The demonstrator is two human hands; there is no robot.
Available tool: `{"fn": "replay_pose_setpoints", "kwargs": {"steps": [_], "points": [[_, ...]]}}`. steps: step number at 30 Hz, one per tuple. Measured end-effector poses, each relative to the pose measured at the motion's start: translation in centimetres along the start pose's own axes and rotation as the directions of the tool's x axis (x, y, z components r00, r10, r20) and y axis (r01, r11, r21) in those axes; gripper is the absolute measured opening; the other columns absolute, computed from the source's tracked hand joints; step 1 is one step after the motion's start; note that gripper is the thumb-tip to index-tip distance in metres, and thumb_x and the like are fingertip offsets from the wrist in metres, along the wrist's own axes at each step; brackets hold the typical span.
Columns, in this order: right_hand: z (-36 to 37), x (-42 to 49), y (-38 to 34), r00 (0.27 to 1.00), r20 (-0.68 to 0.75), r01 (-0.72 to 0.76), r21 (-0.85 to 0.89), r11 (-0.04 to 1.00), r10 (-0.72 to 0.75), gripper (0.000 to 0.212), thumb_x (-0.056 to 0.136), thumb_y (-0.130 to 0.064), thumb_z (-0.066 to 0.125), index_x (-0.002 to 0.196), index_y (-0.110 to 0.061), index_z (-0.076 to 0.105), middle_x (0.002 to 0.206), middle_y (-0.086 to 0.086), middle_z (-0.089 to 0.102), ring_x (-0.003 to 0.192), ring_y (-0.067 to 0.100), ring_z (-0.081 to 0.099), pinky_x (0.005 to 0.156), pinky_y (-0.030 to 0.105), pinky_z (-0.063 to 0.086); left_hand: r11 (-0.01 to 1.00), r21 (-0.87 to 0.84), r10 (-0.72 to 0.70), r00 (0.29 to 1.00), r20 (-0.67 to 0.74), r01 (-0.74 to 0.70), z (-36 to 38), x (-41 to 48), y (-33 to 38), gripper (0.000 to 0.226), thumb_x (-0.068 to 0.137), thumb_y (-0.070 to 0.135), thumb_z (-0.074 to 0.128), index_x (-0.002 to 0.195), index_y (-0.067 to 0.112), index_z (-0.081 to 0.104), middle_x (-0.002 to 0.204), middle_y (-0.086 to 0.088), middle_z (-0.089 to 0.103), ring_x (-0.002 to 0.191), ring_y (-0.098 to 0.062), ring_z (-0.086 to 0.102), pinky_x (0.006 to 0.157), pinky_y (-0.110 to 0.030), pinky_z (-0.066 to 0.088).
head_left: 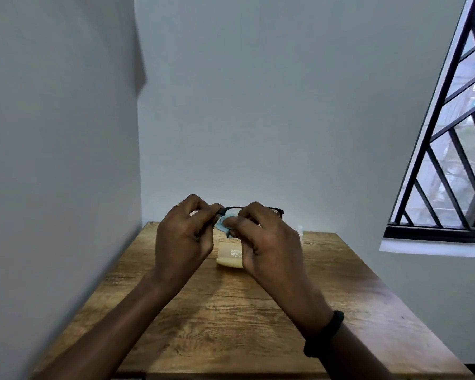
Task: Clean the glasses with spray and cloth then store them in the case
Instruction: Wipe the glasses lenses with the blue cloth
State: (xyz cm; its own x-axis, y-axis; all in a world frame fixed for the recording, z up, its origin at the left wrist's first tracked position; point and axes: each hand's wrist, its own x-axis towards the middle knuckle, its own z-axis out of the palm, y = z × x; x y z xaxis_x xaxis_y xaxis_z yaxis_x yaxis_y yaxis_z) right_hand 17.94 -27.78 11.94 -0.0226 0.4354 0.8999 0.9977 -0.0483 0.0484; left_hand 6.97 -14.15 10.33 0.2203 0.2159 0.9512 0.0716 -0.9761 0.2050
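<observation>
Two hands hold black glasses up above the far half of the wooden tabletop. Left hand has its grip clamped on the left end of the frame. Right hand has its grip pinched together on a blue cloth, pressed against the left lens. A black band sits on the right wrist. Below the hands a beige case lies on the tabletop; whether it is open, or what it holds, cannot be told. Just right of the right hand, a small white bottle stands partly hidden. A barred window is on the right.
</observation>
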Motion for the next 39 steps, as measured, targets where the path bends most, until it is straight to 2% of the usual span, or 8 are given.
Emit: {"fn": "replay_pose_setpoints", "kwargs": {"steps": [6, 11, 18, 25, 32, 39], "points": [[-0.4, -1.0, 0.0, 0.999, 0.021, -0.039, -0.036, 0.999, 0.04, 0.04, 0.072, 0.003, 0.072, 0.102, -0.023, 0.076, 0.092, -0.005, 0.066, 0.078, 0.015, 0.061, 0.058, 0.021, 0.038, 0.999, -0.003, -0.039, 0.999, -0.024, 0.039, 0.0, 0.2, -0.3, 0.019, 0.09, 0.004, 0.07, 0.105, 0.012, 0.079, 0.083, 0.003, 0.06, 0.066, -0.017, 0.056, 0.06, -0.022, 0.034], [-0.9, -0.9, 0.7, 0.995, -0.039, -0.087, -0.014, 0.996, 0.087, 0.035, 0.075, 0.002, 0.076, 0.101, -0.021, 0.077, 0.092, -0.005, 0.067, 0.08, 0.015, 0.065, 0.058, 0.025, 0.048, 0.999, -0.02, -0.034, 0.998, -0.045, 0.033, -0.3, 0.4, -0.2, 0.019, 0.091, 0.001, 0.072, 0.106, 0.011, 0.079, 0.083, 0.004, 0.061, 0.067, -0.016, 0.056, 0.057, -0.025, 0.038], [-1.0, -0.7, 1.2, 0.986, -0.047, -0.159, 0.028, 0.987, 0.16, 0.031, 0.082, 0.001, 0.073, 0.104, -0.02, 0.077, 0.099, -0.007, 0.067, 0.085, 0.013, 0.067, 0.059, 0.032, 0.055, 0.999, -0.034, -0.008, 0.997, -0.071, 0.006, -0.3, 0.6, -0.1, 0.021, 0.09, 0.002, 0.073, 0.106, 0.013, 0.079, 0.087, 0.004, 0.064, 0.068, -0.022, 0.062, 0.056, -0.042, 0.051], [-1.2, 0.8, 1.1, 0.975, -0.067, -0.205, 0.082, 0.975, 0.21, 0.024, 0.088, -0.007, 0.073, 0.106, -0.022, 0.076, 0.096, -0.009, 0.063, 0.078, 0.01, 0.065, 0.057, 0.033, 0.055, 0.999, -0.028, 0.016, 0.998, -0.065, -0.018, -0.4, 0.7, 0.3, 0.026, 0.086, -0.004, 0.073, 0.105, 0.014, 0.079, 0.087, 0.004, 0.067, 0.068, -0.021, 0.061, 0.06, -0.043, 0.051], [-1.0, 2.1, 0.3, 0.984, -0.059, -0.161, 0.125, 0.979, 0.17, 0.025, 0.089, -0.007, 0.07, 0.107, -0.022, 0.077, 0.096, -0.009, 0.063, 0.077, 0.011, 0.066, 0.057, 0.035, 0.056, 0.999, -0.017, 0.027, 0.996, -0.08, -0.028, -0.5, 1.0, 0.4, 0.031, 0.083, -0.01, 0.075, 0.105, 0.012, 0.079, 0.086, 0.003, 0.067, 0.068, -0.019, 0.06, 0.062, -0.041, 0.05], [-0.9, 1.9, -1.1, 0.999, 0.001, -0.048, 0.074, 0.996, 0.048, 0.033, 0.083, -0.001, 0.064, 0.106, -0.023, 0.075, 0.095, -0.005, 0.064, 0.075, 0.014, 0.064, 0.053, 0.035, 0.054, 1.0, -0.003, 0.03, 0.995, -0.094, -0.03, -0.6, 0.6, 0.1, 0.03, 0.085, 0.0, 0.06, 0.104, 0.012, 0.079, 0.084, 0.003, 0.066, 0.069, -0.016, 0.058, 0.065, -0.033, 0.045]]}}
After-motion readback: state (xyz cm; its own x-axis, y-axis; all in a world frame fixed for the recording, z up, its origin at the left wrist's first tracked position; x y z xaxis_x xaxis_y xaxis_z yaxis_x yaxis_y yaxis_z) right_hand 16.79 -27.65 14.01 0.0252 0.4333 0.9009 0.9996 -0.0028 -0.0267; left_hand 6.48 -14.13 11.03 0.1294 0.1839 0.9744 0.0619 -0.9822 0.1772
